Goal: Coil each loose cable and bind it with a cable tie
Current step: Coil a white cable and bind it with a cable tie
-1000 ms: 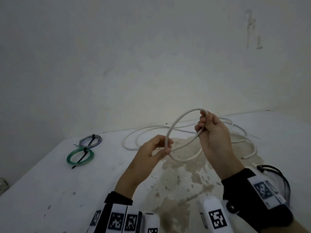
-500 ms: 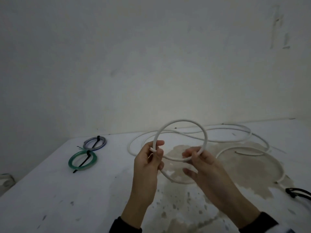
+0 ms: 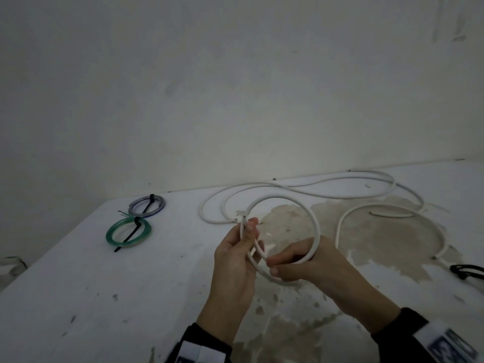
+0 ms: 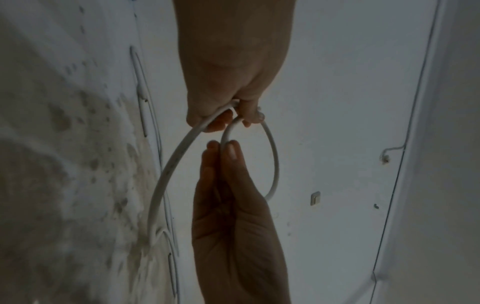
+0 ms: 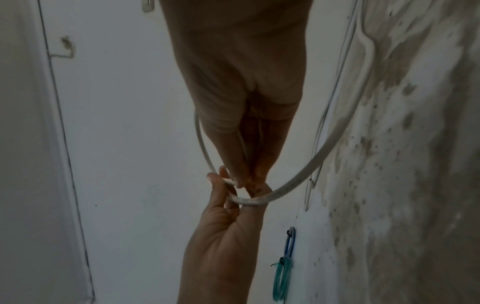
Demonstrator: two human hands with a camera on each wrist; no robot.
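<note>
A white cable [image 3: 317,226] is held up over the table [image 3: 78,297] as a round loop. My left hand [image 3: 248,231] pinches the loop's left side, near the cable's cut end, between thumb and fingers. My right hand [image 3: 288,263] curls round the loop's lower part, where a second turn hangs just beneath. In the left wrist view my left hand [image 4: 223,148] pinches the cable [image 4: 168,170] and my right hand [image 4: 233,111] grips it above. The right wrist view shows my right hand [image 5: 233,197] round the cable [image 5: 324,156], with my left hand [image 5: 244,176] above it.
The rest of the white cable trails in wide curves over the far and right table, across a brown stain [image 3: 379,244]. A green coil [image 3: 128,233] and a grey-blue coil [image 3: 147,205], each bound with a black tie, lie at the left. Black ties [image 3: 468,269] lie at the right edge.
My right hand has moved from the top of the loop down to its lower part, close to my left hand. The loop now stands rounder, with a second turn under it.
</note>
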